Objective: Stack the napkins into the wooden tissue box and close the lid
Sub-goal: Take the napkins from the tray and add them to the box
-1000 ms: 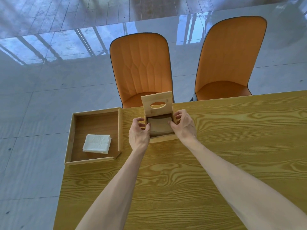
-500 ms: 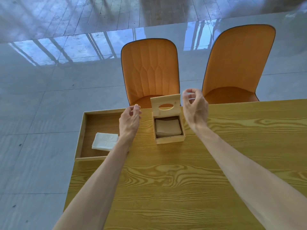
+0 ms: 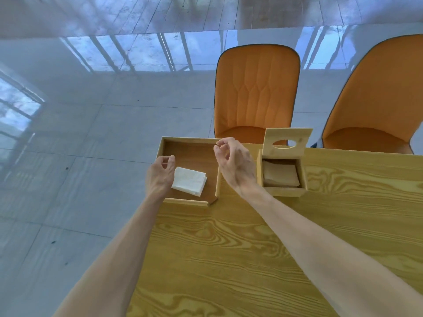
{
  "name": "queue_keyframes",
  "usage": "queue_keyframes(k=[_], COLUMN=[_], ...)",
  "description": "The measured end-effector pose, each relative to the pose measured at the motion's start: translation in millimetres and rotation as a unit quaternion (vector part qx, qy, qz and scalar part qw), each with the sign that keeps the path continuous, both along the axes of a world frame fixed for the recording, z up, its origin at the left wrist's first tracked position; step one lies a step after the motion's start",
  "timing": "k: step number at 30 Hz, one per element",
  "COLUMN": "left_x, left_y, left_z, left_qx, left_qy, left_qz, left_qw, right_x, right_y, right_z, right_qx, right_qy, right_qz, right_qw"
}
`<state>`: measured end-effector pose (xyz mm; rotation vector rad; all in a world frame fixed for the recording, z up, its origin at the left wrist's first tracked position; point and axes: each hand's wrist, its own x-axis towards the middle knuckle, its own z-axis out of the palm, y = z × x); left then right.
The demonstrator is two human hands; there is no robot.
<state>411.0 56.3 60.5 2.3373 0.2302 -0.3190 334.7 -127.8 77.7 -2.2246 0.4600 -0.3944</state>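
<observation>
Both hands (image 3: pixel 160 173) left box, seemingly empty.

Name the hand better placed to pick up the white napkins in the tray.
Left. The left hand hangs open beside the napkins in the tray; the right hand is empty, over the tray's right wall.

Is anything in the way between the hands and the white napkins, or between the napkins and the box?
Nothing visible blocks either. The left hand sits right beside the white napkins in the open tray; the right hand hovers over the tray's right side. The tissue box stands just right, its lid up.
</observation>
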Motion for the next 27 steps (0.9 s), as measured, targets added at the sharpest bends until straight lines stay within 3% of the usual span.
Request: queue_keyframes(k=[7,11,19,27], left_x=[6,8,16,25], left_y=[25,22,16,24], left_z=[-33,-43,-49,-58], left_qx=[0.013,0.012,0.057,-0.034], left_qy=[0.053,0.105,0.118,0.188], left_qz=[-0.03,-0.057,-0.077,-0.007], left_qw=[0.998,0.993,0.988,0.982], right_x=[10,16,30,25], right_y=[49,63,81,77], right_z=[-42,-52,-59,-61], right_qx=[0.0,0.081,0.281,0.366], right_qy=[0.22,0.315,0.338,0.332], right_qz=[0.03,0.011,-0.098,-0.127], right_qw=[0.975,0.945,0.893,0.86])
